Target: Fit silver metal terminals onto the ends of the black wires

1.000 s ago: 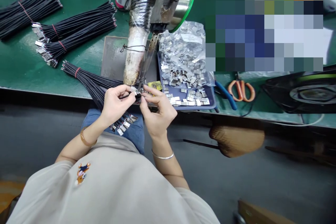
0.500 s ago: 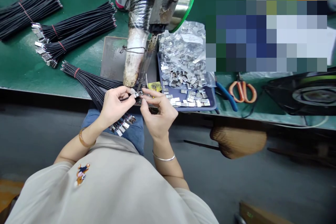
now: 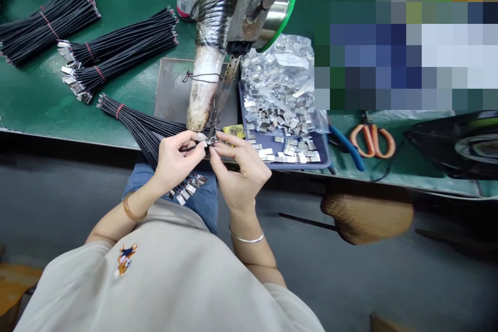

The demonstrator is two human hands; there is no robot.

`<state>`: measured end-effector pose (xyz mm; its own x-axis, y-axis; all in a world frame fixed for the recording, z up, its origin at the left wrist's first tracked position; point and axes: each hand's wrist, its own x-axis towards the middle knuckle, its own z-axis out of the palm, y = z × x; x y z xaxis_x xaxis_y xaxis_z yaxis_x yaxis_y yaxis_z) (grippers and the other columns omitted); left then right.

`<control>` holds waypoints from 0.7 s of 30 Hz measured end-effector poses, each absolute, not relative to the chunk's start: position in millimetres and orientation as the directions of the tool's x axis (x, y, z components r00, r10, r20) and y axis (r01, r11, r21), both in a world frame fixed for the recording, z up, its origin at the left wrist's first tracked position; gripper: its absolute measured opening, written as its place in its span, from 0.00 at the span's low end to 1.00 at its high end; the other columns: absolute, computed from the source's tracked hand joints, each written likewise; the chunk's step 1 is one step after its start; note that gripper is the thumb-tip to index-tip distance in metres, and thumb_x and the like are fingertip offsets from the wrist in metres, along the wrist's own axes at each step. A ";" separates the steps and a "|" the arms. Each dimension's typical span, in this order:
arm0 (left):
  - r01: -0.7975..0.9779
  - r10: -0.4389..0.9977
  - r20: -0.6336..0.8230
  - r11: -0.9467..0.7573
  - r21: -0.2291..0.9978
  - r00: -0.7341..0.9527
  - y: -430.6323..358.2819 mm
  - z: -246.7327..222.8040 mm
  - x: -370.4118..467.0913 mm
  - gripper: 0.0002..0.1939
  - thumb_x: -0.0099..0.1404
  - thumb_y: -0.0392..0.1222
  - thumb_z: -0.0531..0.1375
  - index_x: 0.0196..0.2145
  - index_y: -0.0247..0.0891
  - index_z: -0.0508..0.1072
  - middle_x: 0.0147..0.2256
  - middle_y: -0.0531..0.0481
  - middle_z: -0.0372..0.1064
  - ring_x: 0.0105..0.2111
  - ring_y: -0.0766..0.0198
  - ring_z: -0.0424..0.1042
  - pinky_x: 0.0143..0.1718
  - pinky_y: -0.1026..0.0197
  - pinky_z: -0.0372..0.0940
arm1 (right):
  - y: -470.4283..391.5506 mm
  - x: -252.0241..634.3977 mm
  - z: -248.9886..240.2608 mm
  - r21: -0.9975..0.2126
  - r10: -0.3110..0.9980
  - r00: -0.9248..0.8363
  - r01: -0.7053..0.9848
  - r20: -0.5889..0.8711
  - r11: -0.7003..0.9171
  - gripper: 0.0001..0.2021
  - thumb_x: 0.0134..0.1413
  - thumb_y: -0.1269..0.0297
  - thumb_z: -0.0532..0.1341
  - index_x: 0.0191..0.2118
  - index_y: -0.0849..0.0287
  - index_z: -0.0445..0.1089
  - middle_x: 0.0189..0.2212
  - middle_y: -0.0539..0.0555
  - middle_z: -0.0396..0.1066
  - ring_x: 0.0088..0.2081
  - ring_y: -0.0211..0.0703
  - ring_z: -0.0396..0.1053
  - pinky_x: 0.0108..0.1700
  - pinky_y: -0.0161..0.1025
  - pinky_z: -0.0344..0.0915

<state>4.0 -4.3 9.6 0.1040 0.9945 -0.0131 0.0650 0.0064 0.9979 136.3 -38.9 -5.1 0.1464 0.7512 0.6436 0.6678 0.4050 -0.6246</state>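
At the bench edge my left hand point(image 3: 177, 161) is closed in a pinch on a black cable, mostly hidden by the fingers. Thumb and index finger of my right hand point(image 3: 243, 168) close on a small silver metal connector point(image 3: 210, 141) at that cable's end. Directly above it, the tip of a clamped soldering iron point(image 3: 222, 98) points down, touching or almost touching the connector. Beside my left hand lies a bundle of black cables point(image 3: 136, 120), its connector ends hanging over my lap. A yellow sponge point(image 3: 234, 131) shows behind my right fingers.
A blue tray point(image 3: 288, 165) with loose metal connectors and a plastic bag point(image 3: 278, 67) stands right. Further right lie blue-handled pliers point(image 3: 346, 148) and orange-handled scissors point(image 3: 372, 141). A taped hose point(image 3: 200, 88) hangs overhead. More tied cables point(image 3: 124, 41) and a solder spool point(image 3: 274, 21) are behind.
The whole view has shifted slightly, so everything appears a little further right and lower. Both hands keep their pinch under the iron tip, with hardly any movement relative to the bench.
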 end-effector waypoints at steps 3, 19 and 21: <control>0.075 0.994 -0.017 0.009 0.997 0.108 -4.3 10.4 2.7 0.06 0.55 0.40 0.62 0.27 0.34 0.73 0.18 0.59 0.52 0.20 0.73 0.50 0.21 0.69 0.49 | -39.6 136.7 -4.6 -0.629 0.753 0.140 0.657 0.643 0.415 0.06 0.58 0.72 0.64 0.32 0.54 0.71 0.41 0.54 0.81 0.38 0.44 0.81 0.41 0.43 0.79; 0.177 0.986 -0.024 -0.006 0.984 0.167 -4.8 8.4 -1.3 0.07 0.56 0.40 0.60 0.28 0.34 0.74 0.18 0.59 0.52 0.20 0.73 0.50 0.23 0.67 0.48 | -40.8 139.0 -10.2 -0.583 0.732 0.103 0.681 0.674 0.442 0.05 0.60 0.73 0.63 0.35 0.54 0.70 0.39 0.53 0.82 0.41 0.44 0.81 0.41 0.40 0.78; 0.182 0.977 -0.026 -0.013 0.983 0.213 -3.0 9.5 -4.9 0.07 0.58 0.41 0.60 0.28 0.34 0.74 0.18 0.58 0.53 0.20 0.72 0.50 0.23 0.66 0.48 | -40.7 140.8 -13.5 -0.524 0.720 0.043 0.716 0.693 0.461 0.05 0.62 0.72 0.62 0.38 0.54 0.69 0.41 0.55 0.82 0.42 0.43 0.81 0.41 0.39 0.77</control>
